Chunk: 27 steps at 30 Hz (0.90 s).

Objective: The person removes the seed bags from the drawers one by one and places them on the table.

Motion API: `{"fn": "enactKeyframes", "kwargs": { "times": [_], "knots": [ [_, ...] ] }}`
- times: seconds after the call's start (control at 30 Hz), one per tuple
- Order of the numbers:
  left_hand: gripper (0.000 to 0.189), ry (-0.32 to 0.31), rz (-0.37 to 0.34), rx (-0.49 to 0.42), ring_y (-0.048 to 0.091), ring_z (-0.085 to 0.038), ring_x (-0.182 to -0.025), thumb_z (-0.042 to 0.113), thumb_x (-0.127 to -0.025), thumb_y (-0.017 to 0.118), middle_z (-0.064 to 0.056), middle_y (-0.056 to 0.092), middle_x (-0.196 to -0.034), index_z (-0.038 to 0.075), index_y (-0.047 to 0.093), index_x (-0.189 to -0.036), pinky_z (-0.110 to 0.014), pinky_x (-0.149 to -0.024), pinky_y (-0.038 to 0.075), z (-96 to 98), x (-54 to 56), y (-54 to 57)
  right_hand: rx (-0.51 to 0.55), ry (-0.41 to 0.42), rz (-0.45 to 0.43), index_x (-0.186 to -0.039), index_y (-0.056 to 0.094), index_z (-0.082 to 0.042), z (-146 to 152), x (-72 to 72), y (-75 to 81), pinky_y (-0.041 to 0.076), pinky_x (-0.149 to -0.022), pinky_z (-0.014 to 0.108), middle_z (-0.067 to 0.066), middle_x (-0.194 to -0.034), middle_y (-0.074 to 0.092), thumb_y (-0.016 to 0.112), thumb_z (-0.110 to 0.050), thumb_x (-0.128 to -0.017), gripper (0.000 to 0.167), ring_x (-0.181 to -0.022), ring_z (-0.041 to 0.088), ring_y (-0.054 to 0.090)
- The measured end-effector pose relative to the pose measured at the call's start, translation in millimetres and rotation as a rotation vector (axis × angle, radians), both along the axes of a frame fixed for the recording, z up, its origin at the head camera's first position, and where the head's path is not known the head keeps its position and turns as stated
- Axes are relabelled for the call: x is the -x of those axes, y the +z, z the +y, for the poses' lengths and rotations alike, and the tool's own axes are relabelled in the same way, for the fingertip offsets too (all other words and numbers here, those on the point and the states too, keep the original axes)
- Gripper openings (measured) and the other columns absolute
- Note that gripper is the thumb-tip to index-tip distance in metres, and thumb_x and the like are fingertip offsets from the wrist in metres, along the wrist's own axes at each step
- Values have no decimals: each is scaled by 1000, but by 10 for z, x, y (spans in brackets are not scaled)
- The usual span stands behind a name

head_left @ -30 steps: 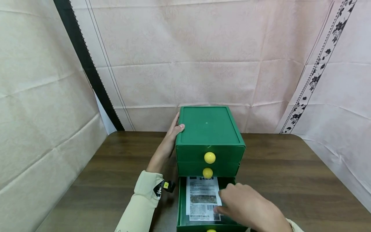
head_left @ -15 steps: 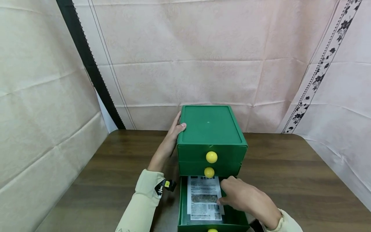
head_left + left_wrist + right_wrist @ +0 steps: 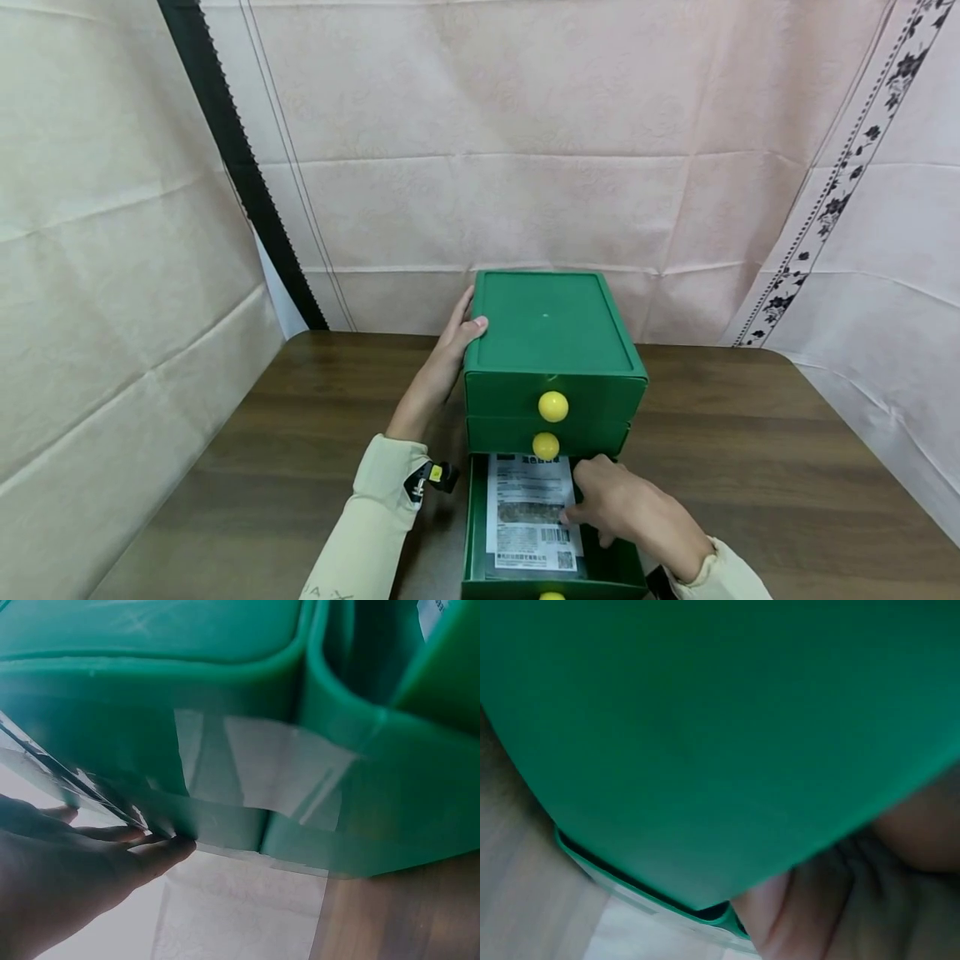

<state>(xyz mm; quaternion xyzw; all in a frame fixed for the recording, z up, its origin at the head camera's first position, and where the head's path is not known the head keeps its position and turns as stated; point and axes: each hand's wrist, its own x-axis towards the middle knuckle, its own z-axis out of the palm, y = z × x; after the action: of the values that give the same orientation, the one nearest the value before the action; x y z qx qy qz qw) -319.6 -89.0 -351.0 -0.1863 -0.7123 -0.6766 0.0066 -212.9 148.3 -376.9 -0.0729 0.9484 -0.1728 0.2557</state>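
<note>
A green drawer box (image 3: 551, 325) with yellow knobs stands on the table. Its bottom drawer (image 3: 477, 533) is pulled out; the two above are closed. Inside lies a grey parcel with a white printed shipping label (image 3: 531, 500). My left hand (image 3: 448, 346) rests against the box's left side with straight fingers, which touch its lower edge in the left wrist view. My right hand (image 3: 630, 508) reaches into the drawer over its right wall (image 3: 697, 750). The thumb lies at the parcel's right edge, and the fingers bend down beside it. Their tips are hidden, so a grip cannot be told.
The brown wooden table (image 3: 765, 450) extends to both sides of the box. Pale cloth (image 3: 525, 100) hangs behind and at both sides. Clear tape (image 3: 255, 765) runs along the box's side. A small black device (image 3: 431, 479) is strapped to my left wrist.
My right hand has shifted slightly up and deeper into the drawer along the parcel's right side, its thumb moving up the label. My left hand keeps its place on the box.
</note>
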Motion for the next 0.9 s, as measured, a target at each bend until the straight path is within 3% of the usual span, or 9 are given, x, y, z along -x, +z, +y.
{"fn": "enactKeyframes", "kwargs": {
  "times": [0.17,0.33,0.53,0.77,0.9],
  "knots": [
    [79,-3,-3,4,15,-29,-159,52,-101,45,-1,13,-174,37,9,-170,-70,-122,16,7,1,9,12,-8,-32,-77,67,-6,11,24,-21,58,-61,33,12,-67,59,81,-20,-93,26,-55,20,69],
    [79,0,-3,11,15,-30,-158,53,-101,45,-1,13,-174,37,9,-170,-70,-122,16,0,15,2,14,38,-3,-71,66,-7,12,28,-36,55,-53,32,9,-61,55,81,-23,-93,32,-48,19,62],
    [82,-4,4,9,15,-31,-158,53,-101,45,-2,12,-174,33,7,-171,-70,-122,16,-4,22,-8,72,51,51,-63,63,-11,1,14,-62,42,-44,25,-1,-50,44,82,-25,-93,38,-40,12,47],
    [81,-9,1,6,18,-30,-157,52,-100,46,-2,14,-173,37,8,-170,-69,-121,19,-11,18,0,176,43,68,-67,71,-11,-18,21,-71,53,-49,31,6,-58,63,79,-15,-95,29,-48,16,61],
    [83,-14,2,11,17,-33,-157,52,-100,46,-4,13,-173,34,7,-170,-70,-121,19,-12,21,4,254,25,46,-72,74,-8,-31,20,-69,58,-54,32,6,-62,66,77,-11,-95,24,-53,18,67]
  ]
}}
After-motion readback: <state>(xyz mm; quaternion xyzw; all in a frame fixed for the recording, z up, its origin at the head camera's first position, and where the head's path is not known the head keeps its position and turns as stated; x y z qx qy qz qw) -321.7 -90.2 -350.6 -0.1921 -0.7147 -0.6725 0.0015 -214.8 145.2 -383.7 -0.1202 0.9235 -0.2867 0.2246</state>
